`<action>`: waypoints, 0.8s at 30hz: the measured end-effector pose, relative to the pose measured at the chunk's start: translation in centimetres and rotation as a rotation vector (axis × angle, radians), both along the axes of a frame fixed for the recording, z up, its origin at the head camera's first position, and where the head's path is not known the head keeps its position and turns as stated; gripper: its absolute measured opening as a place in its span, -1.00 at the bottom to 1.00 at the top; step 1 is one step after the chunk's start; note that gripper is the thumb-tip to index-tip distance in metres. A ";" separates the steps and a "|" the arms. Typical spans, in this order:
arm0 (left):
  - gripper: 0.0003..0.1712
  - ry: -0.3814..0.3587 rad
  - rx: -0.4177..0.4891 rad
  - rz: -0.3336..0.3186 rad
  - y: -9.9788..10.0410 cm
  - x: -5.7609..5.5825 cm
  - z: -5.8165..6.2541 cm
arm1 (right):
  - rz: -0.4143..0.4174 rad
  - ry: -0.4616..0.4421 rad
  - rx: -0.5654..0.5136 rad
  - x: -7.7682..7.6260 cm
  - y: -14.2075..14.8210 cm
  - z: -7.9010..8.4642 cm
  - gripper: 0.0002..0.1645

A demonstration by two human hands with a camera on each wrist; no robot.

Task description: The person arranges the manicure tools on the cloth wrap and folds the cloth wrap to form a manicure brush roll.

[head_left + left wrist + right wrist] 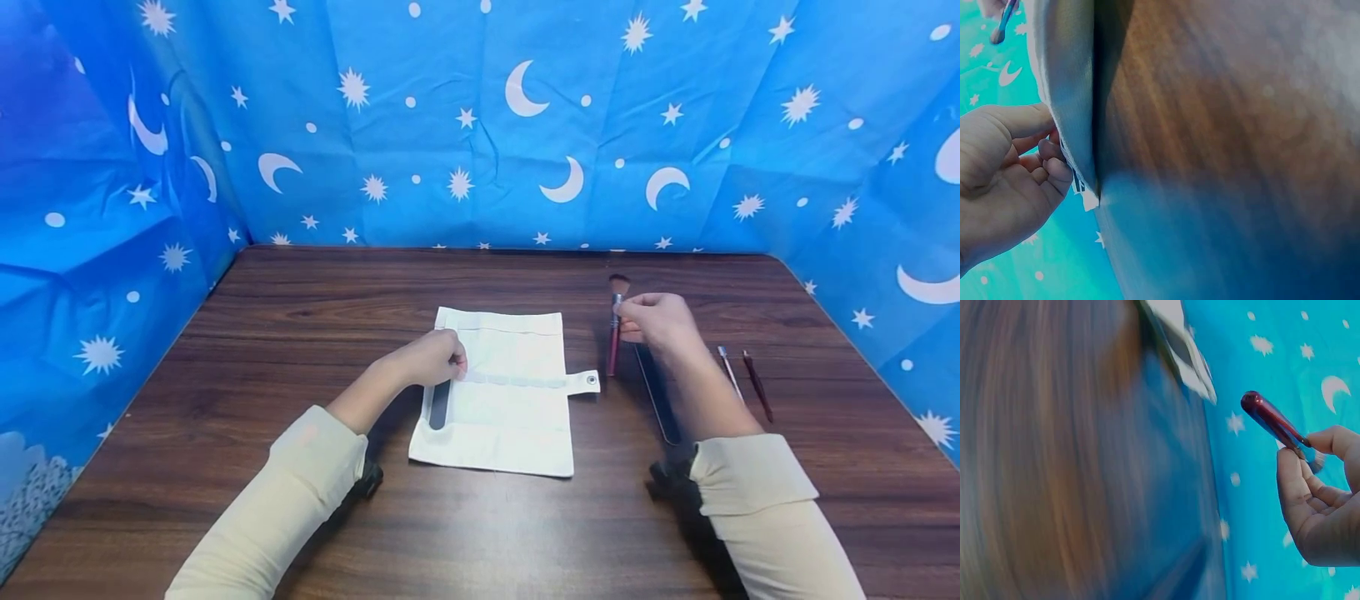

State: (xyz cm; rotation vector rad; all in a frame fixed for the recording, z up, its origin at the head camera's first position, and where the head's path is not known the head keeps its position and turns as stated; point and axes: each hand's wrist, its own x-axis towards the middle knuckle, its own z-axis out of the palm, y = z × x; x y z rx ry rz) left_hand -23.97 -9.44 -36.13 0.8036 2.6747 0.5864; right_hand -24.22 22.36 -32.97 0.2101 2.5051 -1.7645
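A white fabric roll-up pouch (517,408) lies unrolled on the table, its snap strap (583,382) pointing right. My left hand (431,358) is over its left side, thumb and fingertips pinching the upper edge of a pocket. In the left wrist view the curled fingers of the left hand (1016,169) meet the white cloth (1069,81). A dark flat strip (440,406) sits in the leftmost pocket. Right of the pouch, my right hand (660,321) pinches a makeup brush (613,342) near its silver ferrule, bristles up; its glossy red handle (1269,415) shows in the right wrist view.
Partly under the right forearm lies a long black flat strip (657,396). Farther right are a thin silver tool (729,372) and a thin dark red tool (757,386). Blue cloth (480,125) with moons and stars hangs around the brown wooden table (337,292).
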 end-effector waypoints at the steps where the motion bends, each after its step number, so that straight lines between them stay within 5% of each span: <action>1: -0.81 -0.001 -0.001 0.003 0.0 0.0 0.0 | -0.005 0.002 -0.034 -0.2 -0.8 -0.1 -0.59; 11: -0.76 -0.036 0.024 0.024 0.3 0.1 0.2 | -0.014 -0.080 -0.140 -2.3 -8.1 -0.6 -0.68; 24: -0.80 0.010 0.029 -0.001 0.7 -0.8 0.1 | 0.007 -0.157 -0.246 -4.5 -13.3 -2.0 -0.74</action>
